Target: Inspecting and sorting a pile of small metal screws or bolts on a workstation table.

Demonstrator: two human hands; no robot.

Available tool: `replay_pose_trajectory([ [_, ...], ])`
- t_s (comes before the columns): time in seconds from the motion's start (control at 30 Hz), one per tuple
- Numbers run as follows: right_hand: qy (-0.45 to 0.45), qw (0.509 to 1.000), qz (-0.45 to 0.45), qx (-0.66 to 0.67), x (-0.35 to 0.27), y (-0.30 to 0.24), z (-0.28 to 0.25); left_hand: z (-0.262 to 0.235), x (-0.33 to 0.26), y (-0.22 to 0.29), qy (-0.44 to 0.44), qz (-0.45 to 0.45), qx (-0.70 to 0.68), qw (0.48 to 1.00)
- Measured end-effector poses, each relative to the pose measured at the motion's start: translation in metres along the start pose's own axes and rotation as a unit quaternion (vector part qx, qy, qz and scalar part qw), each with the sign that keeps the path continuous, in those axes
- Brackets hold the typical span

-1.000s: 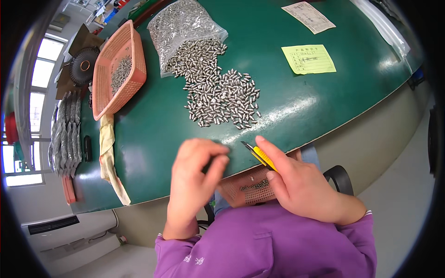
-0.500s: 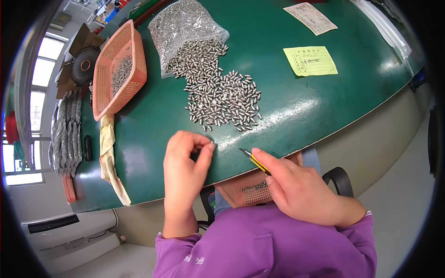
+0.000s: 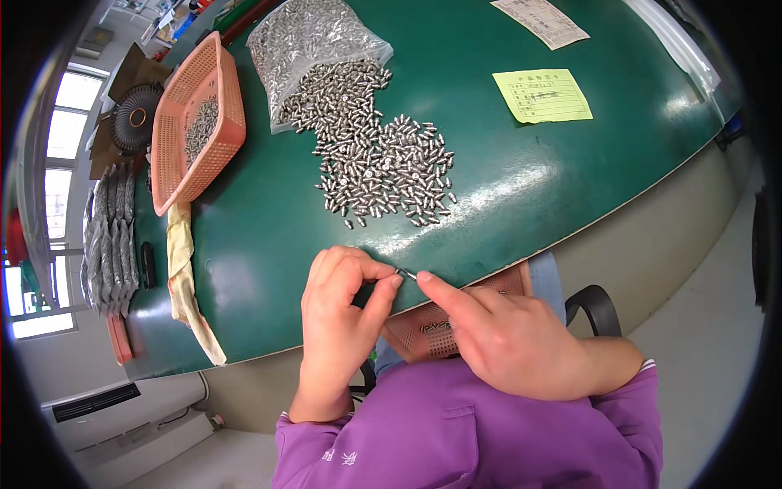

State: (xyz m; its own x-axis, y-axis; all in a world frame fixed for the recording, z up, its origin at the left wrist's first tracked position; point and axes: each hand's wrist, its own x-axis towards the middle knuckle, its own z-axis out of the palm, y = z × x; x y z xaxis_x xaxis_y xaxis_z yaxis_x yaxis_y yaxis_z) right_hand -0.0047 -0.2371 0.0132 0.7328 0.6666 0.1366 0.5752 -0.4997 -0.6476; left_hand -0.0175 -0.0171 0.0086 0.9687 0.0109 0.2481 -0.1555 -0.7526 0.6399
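My left hand is curled at the near edge of the green table, thumb and forefinger pinched together. A small silvery metal part shows right at those fingertips. My right hand comes in from the right, its forefinger stretched out and touching the same spot. The yellow-handled tool seen in it earlier is hidden under its fingers. A heap of similar metal parts lies on the table beyond the hands.
A clear bag of parts lies open behind the heap. At the left is an orange basket with some parts, and a cloth. A second orange basket sits on my lap. A yellow note lies at the right.
The two hands have closed in until their fingertips meet at the table edge. The yellow tool handle, visible before, is now covered by my right fingers.
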Motion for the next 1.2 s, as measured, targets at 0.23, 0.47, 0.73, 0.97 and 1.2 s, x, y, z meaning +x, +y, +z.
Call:
replay_pose_trajectory([
  [0.23,-0.009,1.000,-0.015,0.001,0.003,0.002,-0.002,0.000,0.001,0.001,0.005,0.002,-0.003,1.000],
  [0.47,-0.049,0.998,-0.037,0.005,0.009,0.004,-0.010,-0.003,0.005,0.003,-0.008,-0.009,-0.016,1.000],
  [0.73,0.003,0.998,-0.005,0.066,0.005,0.008,-0.007,-0.018,0.001,0.007,-0.096,0.016,-0.057,0.994],
  [0.97,0.016,0.996,0.014,0.088,0.002,0.006,-0.009,-0.012,0.024,-0.016,0.071,0.012,0.140,0.988],
  [1.2,0.028,0.996,0.004,0.082,0.001,0.008,-0.005,-0.015,0.025,-0.014,0.039,0.008,0.122,0.992],
])
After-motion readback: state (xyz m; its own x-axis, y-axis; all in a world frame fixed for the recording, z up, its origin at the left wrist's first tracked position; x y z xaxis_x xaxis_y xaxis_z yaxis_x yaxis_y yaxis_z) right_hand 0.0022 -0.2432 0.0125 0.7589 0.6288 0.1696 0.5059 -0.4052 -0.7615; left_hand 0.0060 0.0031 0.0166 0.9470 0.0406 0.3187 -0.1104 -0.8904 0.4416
